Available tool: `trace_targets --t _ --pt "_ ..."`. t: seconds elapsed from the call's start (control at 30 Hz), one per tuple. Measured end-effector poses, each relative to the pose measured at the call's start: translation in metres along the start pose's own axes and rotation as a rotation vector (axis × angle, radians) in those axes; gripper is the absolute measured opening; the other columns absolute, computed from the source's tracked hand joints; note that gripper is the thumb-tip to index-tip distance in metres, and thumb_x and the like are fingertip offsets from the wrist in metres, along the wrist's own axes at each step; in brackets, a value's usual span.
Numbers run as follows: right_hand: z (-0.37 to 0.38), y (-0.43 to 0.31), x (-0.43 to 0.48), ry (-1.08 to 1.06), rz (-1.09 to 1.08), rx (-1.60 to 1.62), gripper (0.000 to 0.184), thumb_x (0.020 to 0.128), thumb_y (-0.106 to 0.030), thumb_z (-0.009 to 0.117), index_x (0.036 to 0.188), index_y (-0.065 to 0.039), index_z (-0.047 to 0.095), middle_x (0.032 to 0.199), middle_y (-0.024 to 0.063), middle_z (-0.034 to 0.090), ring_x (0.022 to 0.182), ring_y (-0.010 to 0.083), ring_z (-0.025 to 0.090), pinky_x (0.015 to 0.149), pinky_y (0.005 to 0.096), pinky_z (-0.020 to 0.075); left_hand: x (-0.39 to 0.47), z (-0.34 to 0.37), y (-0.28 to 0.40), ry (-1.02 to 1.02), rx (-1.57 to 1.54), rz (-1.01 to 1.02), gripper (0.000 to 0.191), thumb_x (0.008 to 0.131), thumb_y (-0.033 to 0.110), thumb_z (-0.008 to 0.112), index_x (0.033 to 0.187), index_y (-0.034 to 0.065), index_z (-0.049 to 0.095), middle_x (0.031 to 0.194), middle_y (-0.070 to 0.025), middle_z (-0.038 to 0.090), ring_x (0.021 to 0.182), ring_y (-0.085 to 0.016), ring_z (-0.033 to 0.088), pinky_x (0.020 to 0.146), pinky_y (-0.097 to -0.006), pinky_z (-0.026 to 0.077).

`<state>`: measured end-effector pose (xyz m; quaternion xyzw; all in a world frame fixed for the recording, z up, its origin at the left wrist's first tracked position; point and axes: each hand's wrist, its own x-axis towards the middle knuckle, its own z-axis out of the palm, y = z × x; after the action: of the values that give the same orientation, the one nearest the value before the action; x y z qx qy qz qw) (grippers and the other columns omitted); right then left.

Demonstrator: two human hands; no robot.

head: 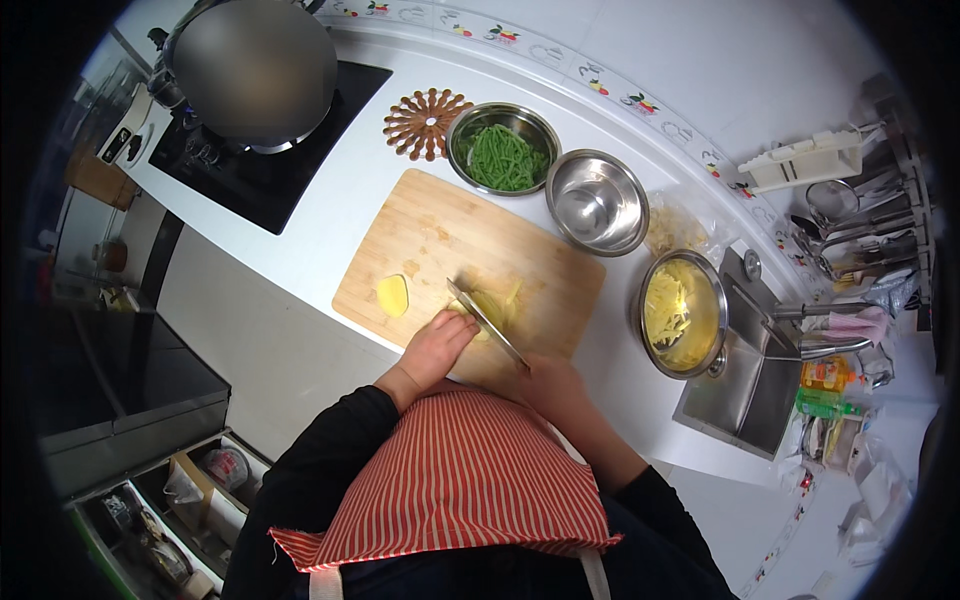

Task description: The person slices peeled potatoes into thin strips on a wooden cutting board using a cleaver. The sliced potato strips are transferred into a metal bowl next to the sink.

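In my right hand is the handle of a kitchen knife, its blade slanting across the wooden cutting board. The fingertips of my left hand are bent down beside the blade, on a piece of peeled potato that they mostly cover. On the blade's other side lie thin potato shreds. A flat-cut piece of potato rests apart on the left of the board.
Beyond the board stand a steel bowl of green beans, a bare steel bowl and a brown wooden trivet. A bowl of potato shreds in water sits at the sink. A blurred round vessel covers part of the black cooktop.
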<state>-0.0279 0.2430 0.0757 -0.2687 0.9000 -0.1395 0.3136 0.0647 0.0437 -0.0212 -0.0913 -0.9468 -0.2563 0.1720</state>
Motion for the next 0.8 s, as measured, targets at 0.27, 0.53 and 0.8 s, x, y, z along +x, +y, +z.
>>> trace_targets --t 0.27,0.53,0.8 --pt "0.016 0.006 0.016 -0.035 0.014 -0.067 0.032 0.093 -0.032 0.055 0.092 -0.003 0.070 0.086 0.0240 0.068 0.081 0.0441 0.065 0.076 0.0524 0.0513 -0.006 0.002 -0.004 0.011 -0.009 -0.007 0.034 0.080 0.005 0.057 0.113 0.0000 0.063 0.116 -0.0095 0.061 0.109 -0.027 0.055 0.093 -0.0336 0.049" --pt "0.033 0.016 0.021 0.121 -0.076 0.126 0.031 0.091 -0.032 0.059 0.091 -0.003 0.069 0.083 0.0246 0.066 0.078 0.0436 0.065 0.072 0.0516 0.0509 -0.013 0.004 -0.001 0.076 0.020 -0.109 0.034 0.080 0.007 0.059 0.113 0.0097 0.065 0.111 -0.0073 0.060 0.105 -0.025 0.057 0.089 -0.0364 0.049" --pt "-0.010 0.000 -0.020 0.031 -0.060 -0.019 0.028 0.093 -0.031 0.055 0.087 -0.006 0.068 0.080 0.0213 0.066 0.077 0.0419 0.065 0.071 0.0519 0.0518 -0.014 0.006 -0.005 0.088 0.012 -0.079 0.029 0.077 0.003 0.064 0.106 0.0072 0.066 0.108 -0.0084 0.061 0.100 -0.028 0.058 0.086 -0.0386 0.049"
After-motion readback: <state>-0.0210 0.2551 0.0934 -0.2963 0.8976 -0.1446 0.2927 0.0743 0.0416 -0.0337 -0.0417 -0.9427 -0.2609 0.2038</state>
